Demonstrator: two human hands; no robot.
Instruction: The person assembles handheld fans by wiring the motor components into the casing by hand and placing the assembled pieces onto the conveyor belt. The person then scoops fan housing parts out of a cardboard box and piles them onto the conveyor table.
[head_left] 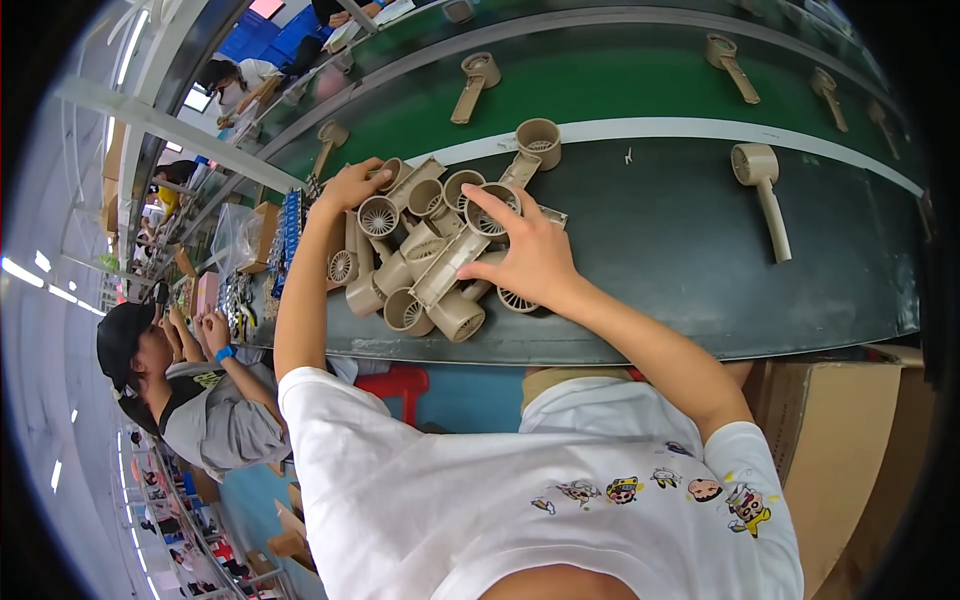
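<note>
A pile of beige plastic handheld fan housings point(422, 250), each a round grilled head with a handle, lies heaped on the dark work surface in front of me. My left hand point(352, 187) rests at the pile's far left side, its fingers stretched against a round head point(393, 172). Over the right part of the heap, my right hand point(535, 255) has its thumb and fingers spread apart. Its fingertips reach a round head point(492, 212), while the thumb lies near a flat handle piece point(448, 268). Neither hand visibly grips a housing. The undersides of both hands are hidden.
A single fan housing point(762, 195) lies to the right. More housings point(475, 85) sit spaced along the green conveyor belt point(600, 75) beyond a white strip. At left are a cardboard box point(262, 238), blue parts point(288, 228) and a person in grey point(215, 410). A large carton point(835, 430) stands at right.
</note>
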